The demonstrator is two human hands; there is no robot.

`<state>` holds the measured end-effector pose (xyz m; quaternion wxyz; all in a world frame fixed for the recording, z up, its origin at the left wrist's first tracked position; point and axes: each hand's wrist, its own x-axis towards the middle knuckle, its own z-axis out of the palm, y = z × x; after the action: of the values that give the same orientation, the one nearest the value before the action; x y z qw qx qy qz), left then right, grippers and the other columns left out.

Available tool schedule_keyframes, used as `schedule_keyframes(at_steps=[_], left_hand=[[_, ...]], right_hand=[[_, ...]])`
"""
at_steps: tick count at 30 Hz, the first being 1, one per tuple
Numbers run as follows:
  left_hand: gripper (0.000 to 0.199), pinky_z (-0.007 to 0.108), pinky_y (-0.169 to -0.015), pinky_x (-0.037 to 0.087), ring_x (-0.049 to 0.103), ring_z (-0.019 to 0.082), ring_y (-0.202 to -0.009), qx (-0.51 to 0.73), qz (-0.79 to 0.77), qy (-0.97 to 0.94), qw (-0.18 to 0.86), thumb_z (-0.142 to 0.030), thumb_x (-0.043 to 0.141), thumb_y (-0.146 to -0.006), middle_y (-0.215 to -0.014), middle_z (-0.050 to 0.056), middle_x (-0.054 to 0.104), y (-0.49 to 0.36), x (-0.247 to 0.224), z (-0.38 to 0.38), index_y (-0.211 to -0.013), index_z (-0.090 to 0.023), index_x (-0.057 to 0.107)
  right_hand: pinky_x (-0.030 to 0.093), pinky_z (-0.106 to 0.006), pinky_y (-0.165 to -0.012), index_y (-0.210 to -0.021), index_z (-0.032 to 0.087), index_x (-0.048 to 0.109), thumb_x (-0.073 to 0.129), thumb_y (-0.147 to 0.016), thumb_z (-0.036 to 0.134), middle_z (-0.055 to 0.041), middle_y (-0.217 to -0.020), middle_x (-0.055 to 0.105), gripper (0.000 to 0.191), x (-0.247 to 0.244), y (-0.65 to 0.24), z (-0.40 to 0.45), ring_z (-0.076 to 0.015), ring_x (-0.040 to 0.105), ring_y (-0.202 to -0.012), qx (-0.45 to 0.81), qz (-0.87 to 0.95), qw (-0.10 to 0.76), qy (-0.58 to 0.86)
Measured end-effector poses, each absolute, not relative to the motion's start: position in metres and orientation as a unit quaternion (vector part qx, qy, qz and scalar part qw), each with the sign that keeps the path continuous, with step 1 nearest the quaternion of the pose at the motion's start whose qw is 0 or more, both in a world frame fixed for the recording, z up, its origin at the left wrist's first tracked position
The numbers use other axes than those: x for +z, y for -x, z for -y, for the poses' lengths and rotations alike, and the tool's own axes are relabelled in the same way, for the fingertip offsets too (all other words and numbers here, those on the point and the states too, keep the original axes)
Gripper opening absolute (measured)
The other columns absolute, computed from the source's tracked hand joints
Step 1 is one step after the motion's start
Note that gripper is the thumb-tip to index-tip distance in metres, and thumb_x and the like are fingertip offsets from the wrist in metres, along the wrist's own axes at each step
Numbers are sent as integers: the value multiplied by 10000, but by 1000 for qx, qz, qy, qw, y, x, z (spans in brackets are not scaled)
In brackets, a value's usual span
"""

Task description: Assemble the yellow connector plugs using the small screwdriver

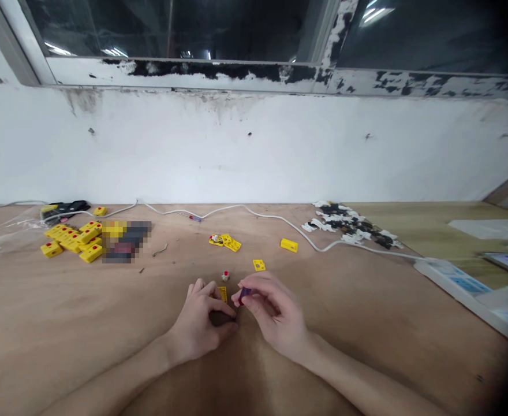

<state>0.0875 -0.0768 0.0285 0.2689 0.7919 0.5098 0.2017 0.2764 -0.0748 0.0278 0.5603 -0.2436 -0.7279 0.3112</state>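
Observation:
In the head view, my right hand [275, 315] grips a small screwdriver [245, 293] with a purple and red handle between thumb and fingers. Its tip points down and left, towards my left hand. My left hand [202, 318] has thumb and index finger brought together at that tip; whatever they pinch is too small to tell. Partly hidden behind the left fingers lies a yellow plastic casing piece [223, 294]. Just beyond it stands a small white part with a red button [226, 275]. A flat yellow cover [258, 265] lies beyond my right hand.
Yellow casings [228, 241] and a yellow box [288, 245] lie farther back. Yellow boxes with red buttons [74, 238] are heaped at left beside a blurred patch. A white cable [254, 212] crosses the back to a power strip [466, 289]; black and white scraps [351, 224] lie behind it.

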Motion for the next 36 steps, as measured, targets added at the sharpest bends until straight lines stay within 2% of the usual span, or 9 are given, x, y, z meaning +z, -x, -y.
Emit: schedule_keyframes(at_steps=[6, 13, 18, 22, 26, 28, 31, 33, 36], left_hand=[[60, 350, -819, 306, 462, 212, -926, 201, -503, -800, 257, -345, 752, -783, -871, 30, 602, -88, 26, 77, -814, -357, 802], [83, 344, -791, 298, 460, 209, -886, 200, -496, -811, 239, -331, 718, -814, -838, 28, 619, -87, 26, 77, -791, -331, 798], [168, 340, -763, 285, 456, 199, -854, 210, -480, -827, 202, -302, 678, -845, -835, 29, 639, -89, 22, 83, -715, -308, 784], [240, 336, -746, 289, 463, 190, -832, 233, -490, -821, 178, -253, 640, -850, -814, 27, 643, -94, 13, 88, -634, -260, 745], [174, 331, -754, 328, 487, 190, -827, 258, -517, -794, 187, -172, 659, -782, -810, 23, 651, -99, 7, 90, -637, -238, 730], [136, 333, -763, 354, 502, 201, -844, 270, -521, -788, 186, -169, 667, -771, -819, 35, 637, -100, 5, 91, -678, -235, 740], [147, 336, -771, 391, 511, 216, -872, 288, -505, -791, 193, -196, 609, -842, -860, 59, 602, -96, 7, 90, -821, -237, 748], [181, 333, -785, 420, 519, 217, -902, 319, -491, -782, 213, -208, 535, -902, -917, 73, 591, -91, 10, 88, -912, -224, 715], [216, 307, -799, 456, 541, 195, -906, 381, -453, -754, 285, -278, 450, -969, -962, 80, 599, -83, 15, 83, -938, -197, 648]], right_hand=[[603, -266, -690, -1171, 287, 649, 646, -869, 30, -43, -1009, 618, 396, 37, -274, 75, -143, 682, -831, 252, 745, 566, 248], [577, -284, -692, -1045, 255, 704, 761, -819, 141, -33, -891, 704, 260, 50, -273, 73, -159, 676, -771, 216, 759, 553, 267], [565, -269, -674, -966, 235, 713, 656, -893, 148, -23, -842, 738, 128, 63, -273, 75, -154, 687, -729, 223, 772, 510, 307], [545, -255, -687, -938, 230, 694, 581, -918, 118, -11, -834, 723, 160, 70, -272, 79, -141, 677, -739, 231, 805, 465, 287], [554, -248, -707, -956, 231, 698, 550, -927, 115, -13, -862, 731, 190, 67, -273, 79, -139, 685, -755, 257, 819, 441, 262], [566, -253, -717, -946, 233, 708, 589, -920, 152, -15, -859, 738, 147, 61, -276, 76, -147, 692, -753, 257, 799, 460, 290], [601, -258, -688, -912, 221, 724, 678, -884, 225, -29, -850, 751, 53, 50, -280, 69, -162, 714, -727, 279, 721, 534, 341], [631, -281, -655, -894, 210, 729, 713, -862, 272, -41, -841, 756, 72, 47, -282, 65, -181, 729, -705, 325, 658, 581, 351], [663, -319, -632, -899, 207, 736, 746, -834, 297, -46, -842, 764, 112, 51, -282, 64, -214, 750, -725, 386, 574, 635, 344]])
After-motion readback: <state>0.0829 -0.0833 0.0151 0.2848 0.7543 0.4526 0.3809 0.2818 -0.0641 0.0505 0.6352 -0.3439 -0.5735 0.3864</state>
